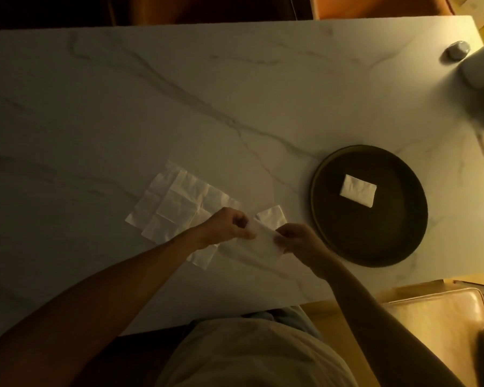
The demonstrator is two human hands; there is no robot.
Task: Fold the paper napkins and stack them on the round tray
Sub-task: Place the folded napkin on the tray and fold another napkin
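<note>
We pinch a napkin (263, 238) mid-fold, left hand (229, 226) and right hand (296, 241) gripping opposite ends. Next we likely crease it, then tray (333, 241).

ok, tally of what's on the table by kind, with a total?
Folded napkin on the round tray: 1
Napkin held between left hand and right hand: 1
Small napkin piece lying just beyond the hands: 1
Pile of unfolded napkins: 1 pile, overlapping, sheets not countable
Round tray: 1
Small grey object at the far right corner: 1
Total: 6 entries
</note>
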